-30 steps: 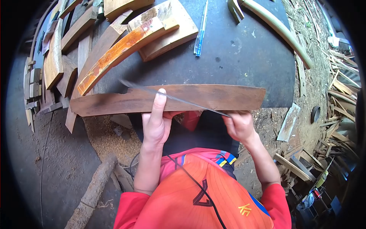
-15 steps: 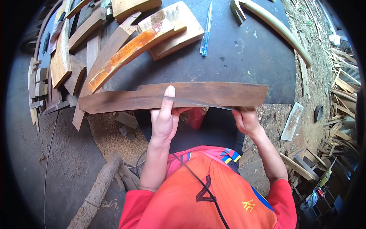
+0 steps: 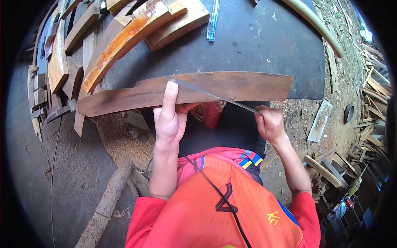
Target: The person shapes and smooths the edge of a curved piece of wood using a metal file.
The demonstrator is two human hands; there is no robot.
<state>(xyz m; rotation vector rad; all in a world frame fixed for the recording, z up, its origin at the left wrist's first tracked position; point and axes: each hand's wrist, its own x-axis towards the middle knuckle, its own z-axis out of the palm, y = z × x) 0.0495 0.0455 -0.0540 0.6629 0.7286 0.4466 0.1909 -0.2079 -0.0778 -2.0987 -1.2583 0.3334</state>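
**Blade Laid Across Curved Plank at Near Desk Edge**

The right hand (image 3: 269,124) was clenched around the near end of a thin metal blade (image 3: 215,96), just off the desk's (image 3: 269,53) near edge. The left hand (image 3: 169,120) grasped the curved plank (image 3: 256,86) from its near side, index finger extended and pressing the blade's far end onto the wood. The plank lay along the near desk edge. Beyond it, curved offcuts (image 3: 120,45) were stacked toward the far left corner. A blue pen (image 3: 212,20) lay at the far edge.

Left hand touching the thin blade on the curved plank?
Touching. Head view: the left hand has its index fingertip pressed on the thin blade near its end, over the curved plank.
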